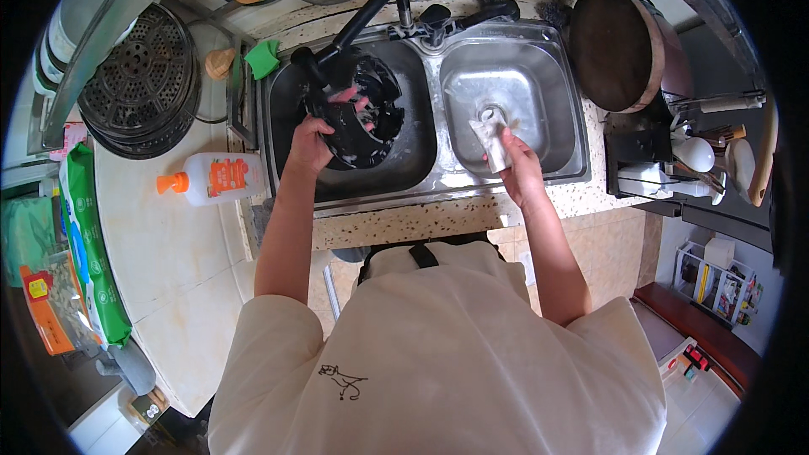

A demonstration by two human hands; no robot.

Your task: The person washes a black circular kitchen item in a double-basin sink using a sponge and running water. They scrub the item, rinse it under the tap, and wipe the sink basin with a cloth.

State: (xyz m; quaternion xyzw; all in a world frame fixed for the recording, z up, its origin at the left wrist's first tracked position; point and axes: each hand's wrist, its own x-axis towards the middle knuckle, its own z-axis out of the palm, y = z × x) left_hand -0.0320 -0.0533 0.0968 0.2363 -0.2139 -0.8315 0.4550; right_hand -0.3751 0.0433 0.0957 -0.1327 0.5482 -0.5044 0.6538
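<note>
My left hand grips a black, round plastic part with a toothed, broken-looking rim, wet and soapy, inside the left sink basin. Its fingers show through the part's opening. My right hand holds a crumpled white cloth over the right basin, near the drain. A black faucet reaches over the left basin, its spray head close above the black part. What the far side of the black part looks like is hidden.
A green sponge cloth lies at the left basin's corner. On the left counter are a dish soap bottle with an orange cap and stacked steamer racks. A big wok stands right of the sink, beside a utensil rack.
</note>
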